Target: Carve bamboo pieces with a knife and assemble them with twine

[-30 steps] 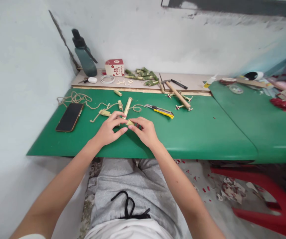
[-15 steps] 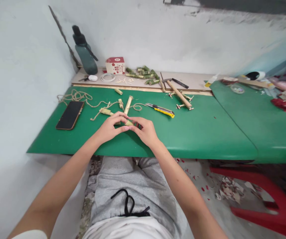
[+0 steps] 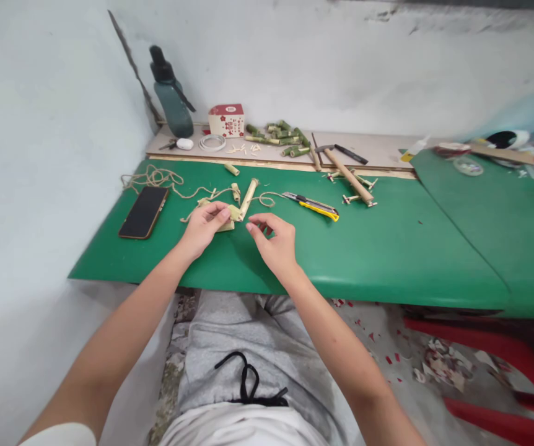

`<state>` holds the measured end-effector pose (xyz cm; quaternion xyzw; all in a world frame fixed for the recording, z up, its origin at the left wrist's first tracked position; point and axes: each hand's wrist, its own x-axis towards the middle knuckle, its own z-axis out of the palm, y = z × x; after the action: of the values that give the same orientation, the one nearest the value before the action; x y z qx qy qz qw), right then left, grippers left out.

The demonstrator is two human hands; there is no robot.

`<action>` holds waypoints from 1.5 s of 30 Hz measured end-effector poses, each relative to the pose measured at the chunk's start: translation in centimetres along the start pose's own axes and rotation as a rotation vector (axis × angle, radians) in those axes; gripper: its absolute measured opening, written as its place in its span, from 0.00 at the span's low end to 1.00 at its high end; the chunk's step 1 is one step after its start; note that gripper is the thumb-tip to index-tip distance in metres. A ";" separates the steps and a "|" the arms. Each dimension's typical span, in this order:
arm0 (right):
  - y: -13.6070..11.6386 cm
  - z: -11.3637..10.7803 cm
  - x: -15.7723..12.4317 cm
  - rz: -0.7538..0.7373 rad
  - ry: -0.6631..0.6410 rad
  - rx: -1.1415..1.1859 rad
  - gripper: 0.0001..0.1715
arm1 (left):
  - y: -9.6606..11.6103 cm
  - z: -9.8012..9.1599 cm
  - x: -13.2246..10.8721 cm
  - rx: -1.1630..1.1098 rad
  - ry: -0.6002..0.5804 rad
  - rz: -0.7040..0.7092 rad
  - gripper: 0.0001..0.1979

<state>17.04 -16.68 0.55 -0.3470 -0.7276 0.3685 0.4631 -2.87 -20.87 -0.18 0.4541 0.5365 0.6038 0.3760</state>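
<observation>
My left hand (image 3: pixel 202 230) is closed on a short pale bamboo piece (image 3: pixel 235 213), gripped between thumb and fingers just above the green table surface. Another bamboo piece (image 3: pixel 226 227) lies under that hand, partly hidden. To the right, my right hand (image 3: pixel 274 240) is apart from it, fingers curled and a small gap between thumb and index; I see nothing between them. A longer bamboo tube (image 3: pixel 248 197) lies just beyond the hands. Twine (image 3: pixel 192 193) runs from a loose tangle at the left past more short bamboo pieces (image 3: pixel 235 191).
A phone (image 3: pixel 144 212) lies at the left, a yellow utility knife (image 3: pixel 316 207) at the right. Behind it, a hammer (image 3: pixel 348 176) rests over small bamboo figures (image 3: pixel 351 199). Along the wall stand a bottle (image 3: pixel 174 105), a red-and-white box (image 3: pixel 227 121) and green bamboo pieces (image 3: pixel 283 137).
My hands, together on the bamboo piece before, have parted. The right hand has let go and drawn off to the right; the left keeps the piece. The camera view has shifted slightly.
</observation>
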 end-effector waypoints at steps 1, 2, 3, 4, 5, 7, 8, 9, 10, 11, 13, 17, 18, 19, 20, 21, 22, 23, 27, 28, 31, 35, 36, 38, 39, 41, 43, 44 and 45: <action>-0.1 0.5 0.1 0.016 0.011 0.008 0.08 | 0.0 0.0 0.0 0.004 -0.006 0.003 0.25; -0.1 0.8 0.1 0.030 0.013 0.021 0.08 | 0.1 0.0 -0.1 0.008 -0.017 0.007 0.25; 0.0 1.1 0.1 0.044 0.012 0.034 0.08 | 0.2 0.1 -0.1 0.012 -0.030 0.011 0.25; 0.0 1.2 0.1 0.056 0.012 0.042 0.08 | 0.2 0.1 -0.1 0.015 -0.043 0.016 0.24; 0.1 1.3 0.0 0.066 0.014 0.043 0.09 | 0.3 0.1 -0.2 0.019 -0.056 0.020 0.24; 0.4 1.3 -0.1 0.075 0.025 0.023 0.09 | 0.5 0.2 -0.2 0.027 -0.070 0.026 0.24; 0.5 1.3 -0.2 0.073 0.028 0.006 0.09 | 0.6 0.2 -0.2 0.031 -0.070 0.030 0.24; 0.5 1.4 -0.3 0.066 0.031 -0.011 0.09 | 0.7 0.3 -0.2 0.034 -0.067 0.033 0.23; 0.6 1.4 -0.4 0.057 0.032 -0.030 0.09 | 0.7 0.3 -0.2 0.034 -0.061 0.037 0.23; 0.6 1.4 -0.5 0.050 0.033 -0.051 0.09 | 0.8 0.3 -0.2 0.033 -0.056 0.039 0.23; 0.5 1.5 -0.6 0.037 0.033 -0.105 0.08 | 0.8 0.4 -0.3 0.033 -0.054 0.042 0.23; 0.0 1.4 -0.6 0.006 0.022 -0.193 0.09 | 0.5 0.4 -0.2 0.053 -0.055 0.043 0.24; 0.0 1.4 -0.6 -0.001 0.018 -0.197 0.09 | 0.4 0.4 -0.2 0.059 -0.052 0.041 0.24; -0.1 1.3 -0.6 -0.003 0.014 -0.193 0.08 | 0.3 0.4 -0.2 0.063 -0.046 0.037 0.24; -0.2 1.3 -0.6 -0.001 0.009 -0.181 0.08 | 0.3 0.4 -0.2 0.063 -0.038 0.032 0.23; -0.2 1.3 -0.6 0.008 0.001 -0.159 0.08 | 0.2 0.4 -0.2 0.056 -0.029 0.025 0.23; -0.3 1.3 -0.6 0.021 -0.009 -0.129 0.07 | 0.2 0.4 -0.2 0.038 -0.023 0.016 0.23; -0.3 1.3 -0.6 0.038 -0.022 -0.092 0.08 | 0.3 0.4 -0.1 0.008 -0.019 0.006 0.22; -0.2 1.3 -0.5 0.119 -0.080 0.100 0.11 | 0.6 0.2 -0.1 -0.129 -0.052 -0.031 0.24; -0.1 1.3 -0.5 0.140 -0.092 0.150 0.12 | 0.7 0.2 -0.1 -0.133 -0.067 -0.032 0.25; 0.1 1.3 -0.3 0.193 -0.119 0.274 0.12 | 1.0 0.2 -0.2 -0.074 -0.097 -0.014 0.23; 0.3 1.0 0.1 0.230 -0.143 0.399 0.15 | 1.0 0.3 -0.3 -0.020 -0.096 -0.009 0.22; 0.3 0.9 0.2 0.239 -0.154 0.430 0.16 | 0.9 0.3 -0.3 -0.019 -0.095 -0.012 0.22; 0.3 0.8 0.3 0.264 -0.170 0.479 0.19 | 0.7 0.3 -0.2 -0.016 -0.099 -0.019 0.22; 0.3 0.7 0.4 0.277 -0.171 0.496 0.20 | 0.6 0.2 -0.2 -0.010 -0.108 -0.022 0.21; 0.2 0.6 0.4 0.293 -0.159 0.515 0.23 | 0.3 0.1 -0.2 0.023 -0.139 -0.006 0.20; 0.2 0.5 0.4 0.289 -0.147 0.533 0.25 | 0.2 -0.1 -0.3 0.108 -0.179 0.060 0.20; 0.2 0.5 0.4 0.282 -0.145 0.543 0.25 | 0.2 -0.1 -0.4 0.170 -0.197 0.112 0.20; 0.2 0.5 0.4 0.276 -0.146 0.553 0.25 | 0.3 -0.1 -0.5 0.238 -0.216 0.175 0.19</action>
<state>16.48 -16.38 0.36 -0.2760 -0.5772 0.6356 0.4321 -2.86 -21.37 0.01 0.6026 0.5193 0.5140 0.3210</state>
